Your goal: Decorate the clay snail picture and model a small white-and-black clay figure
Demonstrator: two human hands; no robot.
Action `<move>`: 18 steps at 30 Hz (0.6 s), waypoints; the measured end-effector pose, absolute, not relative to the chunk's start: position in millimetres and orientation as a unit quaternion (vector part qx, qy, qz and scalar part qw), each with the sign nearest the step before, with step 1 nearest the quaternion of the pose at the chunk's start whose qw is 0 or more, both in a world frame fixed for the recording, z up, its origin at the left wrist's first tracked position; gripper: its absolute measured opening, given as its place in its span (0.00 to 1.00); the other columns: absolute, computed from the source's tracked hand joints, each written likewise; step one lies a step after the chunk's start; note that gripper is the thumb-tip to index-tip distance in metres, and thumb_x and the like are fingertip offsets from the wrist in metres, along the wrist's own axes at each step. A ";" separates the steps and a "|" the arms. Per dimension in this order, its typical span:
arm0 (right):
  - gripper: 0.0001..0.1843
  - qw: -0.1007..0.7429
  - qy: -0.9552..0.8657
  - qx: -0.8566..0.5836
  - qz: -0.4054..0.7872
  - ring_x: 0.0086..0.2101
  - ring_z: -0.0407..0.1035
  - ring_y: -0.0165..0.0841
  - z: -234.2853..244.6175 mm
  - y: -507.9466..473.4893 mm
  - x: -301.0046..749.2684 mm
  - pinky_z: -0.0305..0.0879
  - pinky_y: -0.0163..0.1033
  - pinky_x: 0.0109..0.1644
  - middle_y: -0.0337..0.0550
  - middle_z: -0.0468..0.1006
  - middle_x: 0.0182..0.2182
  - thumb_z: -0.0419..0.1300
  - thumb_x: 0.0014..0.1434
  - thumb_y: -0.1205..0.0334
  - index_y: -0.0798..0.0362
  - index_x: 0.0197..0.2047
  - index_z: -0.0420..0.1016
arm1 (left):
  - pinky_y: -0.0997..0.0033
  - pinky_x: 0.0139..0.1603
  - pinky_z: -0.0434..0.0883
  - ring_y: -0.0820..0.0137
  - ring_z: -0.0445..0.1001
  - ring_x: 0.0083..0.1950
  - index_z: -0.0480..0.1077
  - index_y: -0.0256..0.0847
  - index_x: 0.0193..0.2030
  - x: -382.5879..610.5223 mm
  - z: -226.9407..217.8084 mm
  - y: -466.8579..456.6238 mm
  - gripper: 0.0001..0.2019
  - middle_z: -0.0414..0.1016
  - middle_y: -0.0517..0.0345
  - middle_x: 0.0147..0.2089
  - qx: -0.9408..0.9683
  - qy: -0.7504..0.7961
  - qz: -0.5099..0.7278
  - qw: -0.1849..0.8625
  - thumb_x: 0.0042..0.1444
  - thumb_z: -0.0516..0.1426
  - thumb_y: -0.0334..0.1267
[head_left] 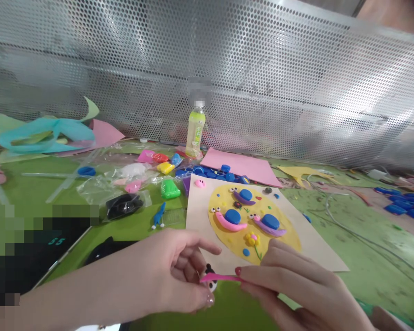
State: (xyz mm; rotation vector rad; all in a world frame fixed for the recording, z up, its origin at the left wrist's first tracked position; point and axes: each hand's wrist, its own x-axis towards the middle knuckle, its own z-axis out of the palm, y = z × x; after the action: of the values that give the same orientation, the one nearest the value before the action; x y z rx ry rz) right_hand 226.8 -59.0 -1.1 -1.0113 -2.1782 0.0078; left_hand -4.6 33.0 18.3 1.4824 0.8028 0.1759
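Note:
My left hand [177,271] and my right hand [293,285] meet low in the middle, both pinching a thin strip of pink clay [219,277] between them. Each hand grips one end of it. A small black and white piece [211,283] shows just under the strip by my left fingers. Right behind the hands lies a beige card [317,243] with a yellow clay oval [227,230] on it. The oval carries three clay snails with blue shells [251,216] and a small yellow flower [251,240].
Bags of coloured clay [148,177] and a black piece in plastic [124,204] lie at the left. A green drink bottle [195,131] stands by the perforated metal wall [262,82]. Pink paper [241,165], blue caps [405,204] and a white cable [348,230] lie to the right.

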 end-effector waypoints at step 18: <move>0.10 0.375 -0.822 -0.410 0.124 0.29 0.72 0.24 6.8 -56.7 221.7 0.69 0.26 0.34 0.36 0.79 0.30 0.62 0.61 0.74 0.51 0.43 0.78 | 0.68 0.41 0.77 0.62 0.82 0.42 0.63 0.52 0.64 -5.4 29.2 29.2 0.33 0.81 0.60 0.41 0.646 0.339 0.040 0.683 0.51 0.66 0.39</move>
State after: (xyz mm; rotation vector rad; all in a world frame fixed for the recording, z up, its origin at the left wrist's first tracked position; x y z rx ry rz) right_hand 221.7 -56.7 6.8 -1.0487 -2.1044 0.3172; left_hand -5.4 29.2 29.2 1.4486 0.7602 0.0894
